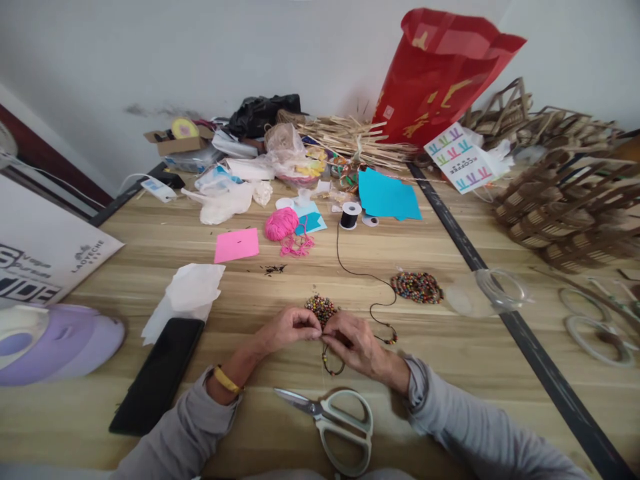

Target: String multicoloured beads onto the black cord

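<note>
My left hand (296,327) and my right hand (354,341) meet fingertip to fingertip over the table, each pinching the black cord (342,368). A few small beads hang on the loop of cord below my fingers. Just beyond them lies a pile of multicoloured beads (321,307), partly covered by my hands. From a spool of black cord (351,215) a strand winds toward my right hand, with several beads threaded near its lower bend. To the right rests a coiled bead string (417,287). Scissors (330,420) with pale handles lie nearest to me.
A black phone (158,375) and white paper (193,293) lie left, beside a purple-and-white device (60,343). Pink yarn (281,224), a pink card (237,245) and blue sheets (389,194) sit farther back. Woven baskets (555,207) and a red bag (440,80) stand right.
</note>
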Action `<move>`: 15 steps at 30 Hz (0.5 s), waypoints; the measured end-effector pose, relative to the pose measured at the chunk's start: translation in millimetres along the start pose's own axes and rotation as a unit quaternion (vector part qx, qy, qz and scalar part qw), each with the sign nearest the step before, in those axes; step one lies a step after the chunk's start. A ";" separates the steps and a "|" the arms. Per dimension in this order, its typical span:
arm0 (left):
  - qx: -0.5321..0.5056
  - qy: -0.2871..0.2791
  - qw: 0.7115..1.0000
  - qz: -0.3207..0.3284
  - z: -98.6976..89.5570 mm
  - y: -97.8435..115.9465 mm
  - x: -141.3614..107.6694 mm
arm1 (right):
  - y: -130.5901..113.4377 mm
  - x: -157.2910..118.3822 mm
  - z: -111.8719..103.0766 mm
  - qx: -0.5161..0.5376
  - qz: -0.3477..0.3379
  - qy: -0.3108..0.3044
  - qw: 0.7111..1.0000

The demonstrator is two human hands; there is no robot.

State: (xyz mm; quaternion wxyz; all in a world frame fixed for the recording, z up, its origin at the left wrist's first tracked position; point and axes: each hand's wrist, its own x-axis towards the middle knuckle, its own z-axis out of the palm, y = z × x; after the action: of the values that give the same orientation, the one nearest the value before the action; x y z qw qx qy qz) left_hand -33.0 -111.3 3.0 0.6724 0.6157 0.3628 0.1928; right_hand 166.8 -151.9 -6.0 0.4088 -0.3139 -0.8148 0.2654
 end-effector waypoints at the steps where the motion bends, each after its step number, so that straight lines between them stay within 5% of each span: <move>1: 0.000 0.001 1.000 -0.001 0.2 0.4 -0.1 | 0.4 0.1 0.1 0.003 -0.003 0.000 1.000; 15: -0.015 0.025 1.000 -0.008 0.4 -1.1 -0.3 | -1.6 1.9 -4.3 -0.013 0.020 -0.008 1.000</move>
State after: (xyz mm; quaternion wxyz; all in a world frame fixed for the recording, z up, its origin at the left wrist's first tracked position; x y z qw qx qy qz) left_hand -33.1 -111.9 2.0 0.6742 0.5972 0.3815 0.2079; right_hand 169.0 -150.8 -1.7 0.3933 -0.3329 -0.8148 0.2655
